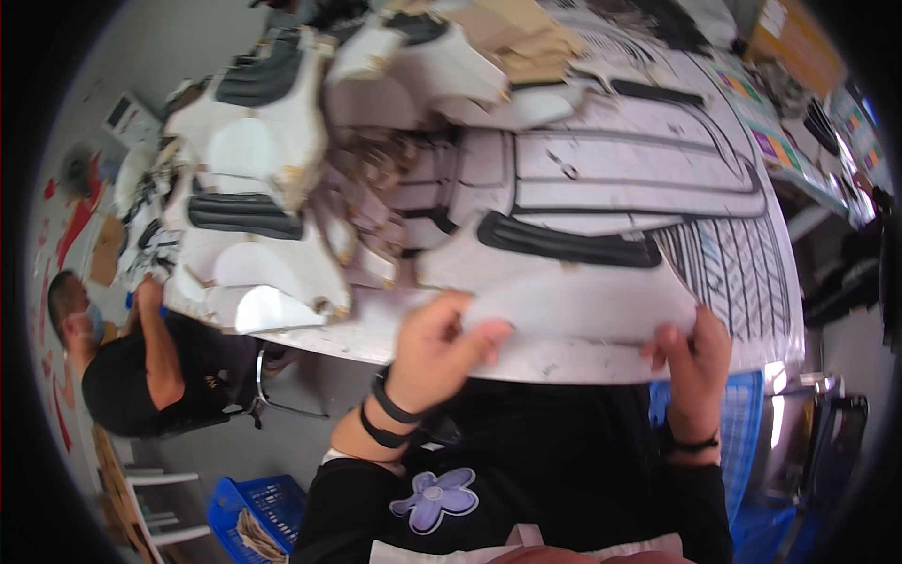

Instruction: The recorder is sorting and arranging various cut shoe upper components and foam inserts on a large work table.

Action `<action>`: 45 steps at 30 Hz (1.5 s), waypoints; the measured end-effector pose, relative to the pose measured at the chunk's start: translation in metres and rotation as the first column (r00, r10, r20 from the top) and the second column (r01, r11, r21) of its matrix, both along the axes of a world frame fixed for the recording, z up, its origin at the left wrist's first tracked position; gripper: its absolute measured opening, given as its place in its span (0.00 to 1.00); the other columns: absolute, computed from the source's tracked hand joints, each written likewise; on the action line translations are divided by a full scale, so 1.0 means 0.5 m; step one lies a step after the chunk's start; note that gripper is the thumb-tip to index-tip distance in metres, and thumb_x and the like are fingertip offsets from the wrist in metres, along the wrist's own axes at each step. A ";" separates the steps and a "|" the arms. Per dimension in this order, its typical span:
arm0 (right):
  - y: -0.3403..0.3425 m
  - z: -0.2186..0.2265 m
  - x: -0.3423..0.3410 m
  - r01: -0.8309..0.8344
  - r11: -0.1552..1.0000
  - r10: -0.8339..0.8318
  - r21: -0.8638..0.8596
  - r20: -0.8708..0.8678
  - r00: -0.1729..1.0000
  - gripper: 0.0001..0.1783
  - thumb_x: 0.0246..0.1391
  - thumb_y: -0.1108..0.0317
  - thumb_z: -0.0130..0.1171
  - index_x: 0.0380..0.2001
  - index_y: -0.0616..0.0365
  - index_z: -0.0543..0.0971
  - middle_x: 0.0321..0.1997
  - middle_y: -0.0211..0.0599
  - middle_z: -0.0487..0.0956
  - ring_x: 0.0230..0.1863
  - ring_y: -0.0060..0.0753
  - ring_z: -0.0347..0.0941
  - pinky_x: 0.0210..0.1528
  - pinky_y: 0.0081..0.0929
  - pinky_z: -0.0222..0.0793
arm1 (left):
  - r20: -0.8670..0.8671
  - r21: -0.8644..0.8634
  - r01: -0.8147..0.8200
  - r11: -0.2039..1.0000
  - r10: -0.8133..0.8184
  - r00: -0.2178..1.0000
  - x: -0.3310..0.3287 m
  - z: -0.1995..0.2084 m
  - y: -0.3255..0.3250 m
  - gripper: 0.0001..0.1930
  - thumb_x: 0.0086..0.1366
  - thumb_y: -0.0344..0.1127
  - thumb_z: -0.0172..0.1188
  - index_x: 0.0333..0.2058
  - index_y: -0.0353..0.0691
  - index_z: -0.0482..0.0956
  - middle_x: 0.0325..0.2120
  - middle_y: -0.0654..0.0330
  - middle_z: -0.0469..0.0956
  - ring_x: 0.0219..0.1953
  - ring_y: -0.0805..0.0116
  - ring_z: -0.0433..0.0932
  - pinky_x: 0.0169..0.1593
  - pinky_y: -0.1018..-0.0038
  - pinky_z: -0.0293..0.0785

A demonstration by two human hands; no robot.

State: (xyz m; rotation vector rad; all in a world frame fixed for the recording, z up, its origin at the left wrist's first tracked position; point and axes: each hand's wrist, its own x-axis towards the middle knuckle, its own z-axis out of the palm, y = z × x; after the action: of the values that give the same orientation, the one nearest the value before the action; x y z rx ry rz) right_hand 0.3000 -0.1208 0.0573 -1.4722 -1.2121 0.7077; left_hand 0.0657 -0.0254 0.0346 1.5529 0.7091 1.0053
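A white, shaped fabric panel (573, 291) with a black ribbed padded strip (568, 240) along its far edge lies before me at the table's near edge. My left hand (434, 348) grips the panel's left near corner, the thumb on top. At the right corner, my right hand (693, 355) closes on the same panel, thumb on top too. What the fingers do underneath is hidden. Just left of it are stacked similar white panels with black ribbed strips (246, 214), and loose brownish pieces (362, 216) lie between the piles.
A small pair of thread snips (564, 166) lies on the white table (564, 362), which carries black striped markings. Beige pieces (526, 38) lie at the far side. Another person (141, 376) sits at the left. Blue plastic baskets (258, 512) stand below the table.
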 end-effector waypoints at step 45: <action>0.039 -0.072 0.093 0.188 0.907 0.224 0.377 -0.809 0.544 0.06 0.61 0.69 0.41 0.36 0.60 0.66 0.23 0.32 0.65 0.19 0.13 0.54 0.19 0.10 0.53 | -0.692 0.688 0.477 0.547 0.297 0.658 -0.036 -0.060 0.120 0.19 0.50 0.28 0.53 0.44 0.38 0.71 0.33 0.61 0.74 0.35 0.65 0.73 0.38 0.73 0.71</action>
State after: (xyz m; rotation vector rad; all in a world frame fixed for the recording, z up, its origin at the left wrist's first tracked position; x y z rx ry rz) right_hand 0.3462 -0.1016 0.0213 -0.5630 -0.5344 0.9417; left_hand 0.0476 0.0346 0.0044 2.9814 0.6799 0.5333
